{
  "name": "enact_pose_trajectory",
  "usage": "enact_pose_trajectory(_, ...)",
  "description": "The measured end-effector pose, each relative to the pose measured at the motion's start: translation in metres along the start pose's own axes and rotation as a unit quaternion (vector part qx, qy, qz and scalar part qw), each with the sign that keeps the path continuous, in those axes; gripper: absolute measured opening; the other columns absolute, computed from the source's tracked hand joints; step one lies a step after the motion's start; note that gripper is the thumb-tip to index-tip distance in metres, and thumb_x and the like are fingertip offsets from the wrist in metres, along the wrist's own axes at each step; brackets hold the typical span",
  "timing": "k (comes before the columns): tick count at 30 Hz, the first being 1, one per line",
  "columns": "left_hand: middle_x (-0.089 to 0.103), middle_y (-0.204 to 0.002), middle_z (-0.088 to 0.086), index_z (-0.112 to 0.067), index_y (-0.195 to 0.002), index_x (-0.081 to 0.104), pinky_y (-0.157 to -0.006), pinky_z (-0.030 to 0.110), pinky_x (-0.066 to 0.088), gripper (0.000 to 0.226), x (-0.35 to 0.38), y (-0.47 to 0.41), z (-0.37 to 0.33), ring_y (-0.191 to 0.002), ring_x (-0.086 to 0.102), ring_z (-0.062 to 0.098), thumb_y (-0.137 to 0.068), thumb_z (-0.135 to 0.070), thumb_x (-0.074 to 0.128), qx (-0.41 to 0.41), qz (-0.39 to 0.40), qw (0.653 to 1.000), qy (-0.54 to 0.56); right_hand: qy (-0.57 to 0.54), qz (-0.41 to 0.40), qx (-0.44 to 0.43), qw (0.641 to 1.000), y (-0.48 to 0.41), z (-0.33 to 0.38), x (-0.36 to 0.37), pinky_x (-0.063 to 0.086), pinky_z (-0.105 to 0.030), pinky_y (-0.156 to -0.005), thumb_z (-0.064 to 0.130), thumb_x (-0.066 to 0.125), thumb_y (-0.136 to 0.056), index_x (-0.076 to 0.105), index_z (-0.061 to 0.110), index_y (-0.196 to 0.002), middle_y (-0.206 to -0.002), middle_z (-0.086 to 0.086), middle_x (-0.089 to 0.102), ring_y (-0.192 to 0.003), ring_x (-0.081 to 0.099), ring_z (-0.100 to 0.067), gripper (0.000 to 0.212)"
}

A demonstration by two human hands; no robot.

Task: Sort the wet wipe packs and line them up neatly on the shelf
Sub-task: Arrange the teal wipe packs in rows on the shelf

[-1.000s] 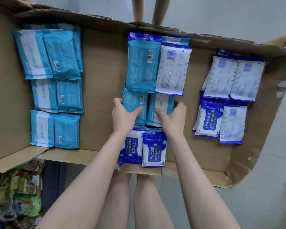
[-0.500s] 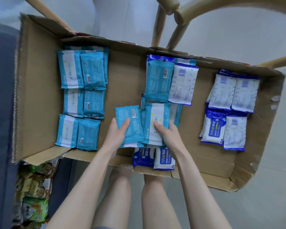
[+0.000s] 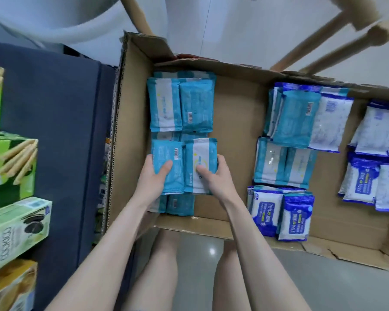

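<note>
Left hand grasps a soft teal plastic-film wet wipe pack, barcode side up, thumb on its face and fingers curled round its left edge. Right hand likewise grasps a teal-and-white rectangular film pack by its right edge. The two packs lie side by side over the column of crinkled teal packs by the left wall of the shallow corrugated cardboard box; glossy blue-and-white packs sit at its front edge.

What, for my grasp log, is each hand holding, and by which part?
Left hand: teal barcode-side pack, by its left edge, thumb on top. Right hand: teal-and-white pack, by its right edge, thumb on top.
</note>
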State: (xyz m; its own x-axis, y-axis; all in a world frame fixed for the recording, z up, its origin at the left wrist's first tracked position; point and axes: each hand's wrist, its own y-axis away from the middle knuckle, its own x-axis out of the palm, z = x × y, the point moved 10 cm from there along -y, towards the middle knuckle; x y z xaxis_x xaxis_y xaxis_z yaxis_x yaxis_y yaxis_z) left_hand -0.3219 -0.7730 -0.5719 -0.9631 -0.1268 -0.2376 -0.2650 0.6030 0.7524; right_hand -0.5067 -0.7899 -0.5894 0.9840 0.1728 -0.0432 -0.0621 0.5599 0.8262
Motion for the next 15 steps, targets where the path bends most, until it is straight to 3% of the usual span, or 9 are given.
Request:
enact_pose_trajectory(4, 0.063, -0.108, -0.007, -0.022, -0.112, 0.05, -0.084, 0.028, 0.052, 0.023, -0.028, -0.031, -0.003, -0.099, 0.062, 0.009, -0.092, -0.024, 0.061, 0.023, 0.001, 0.999, -0.036, -0.029, -0.033, -0.026, 0.999, -0.017, 0.008, 0.031, 0.05, -0.044, -0.094, 0.014, 0.063, -0.089, 0.044, 0.022, -0.115, -0.112, 0.002, 0.063, -0.104, 0.063, -0.017, 0.033)
enact_pose_trajectory(7, 0.065, -0.11, -0.004, -0.023, -0.111, 0.052, -0.089, 0.036, 0.051, 0.025, -0.033, -0.05, 0.002, -0.102, 0.063, 0.014, -0.089, -0.024, 0.064, 0.031, -0.014, 0.997, -0.065, 0.01, -0.058, -0.059, 0.997, -0.027, 0.019, 0.041, 0.047, -0.03, -0.088, 0.015, 0.061, -0.09, 0.044, 0.02, -0.117, -0.109, 0.006, 0.059, -0.099, 0.059, -0.008, 0.031)
enact_pose_trajectory(10, 0.059, -0.12, 0.003, -0.015, -0.118, 0.048, -0.095, 0.036, 0.045, 0.031, -0.03, -0.056, 0.011, -0.112, 0.056, 0.02, -0.091, -0.022, 0.061, 0.031, -0.044, 0.992, -0.118, 0.168, -0.117, -0.072, 0.976, -0.035, 0.019, 0.042, 0.032, -0.024, -0.097, 0.023, 0.057, -0.092, 0.039, 0.009, -0.133, -0.127, -0.008, 0.04, -0.114, 0.039, -0.016, 0.046)
enact_pose_trajectory(12, 0.047, -0.133, 0.011, -0.006, -0.136, 0.037, -0.104, 0.035, 0.036, 0.05, -0.026, -0.054, 0.01, -0.124, 0.044, 0.024, -0.092, -0.021, 0.058, 0.046, -0.068, 0.983, -0.163, 0.262, -0.157, -0.074, 0.95, -0.036, 0.019, 0.039, 0.023, -0.024, -0.096, 0.028, 0.055, -0.093, 0.031, 0.005, -0.14, -0.135, -0.013, 0.029, -0.121, 0.029, -0.026, 0.057)
enact_pose_trajectory(15, 0.035, -0.144, 0.015, -0.002, -0.147, 0.018, -0.11, 0.037, 0.027, 0.07, -0.023, -0.052, 0.011, -0.133, 0.033, 0.027, -0.093, -0.023, 0.058, 0.055, -0.082, 0.974, -0.202, 0.319, -0.177, -0.072, 0.928, -0.035, 0.02, 0.041, 0.023, -0.034, -0.102, 0.03, 0.052, -0.095, 0.02, 0.004, -0.146, -0.145, -0.016, 0.02, -0.127, 0.024, -0.031, 0.066)
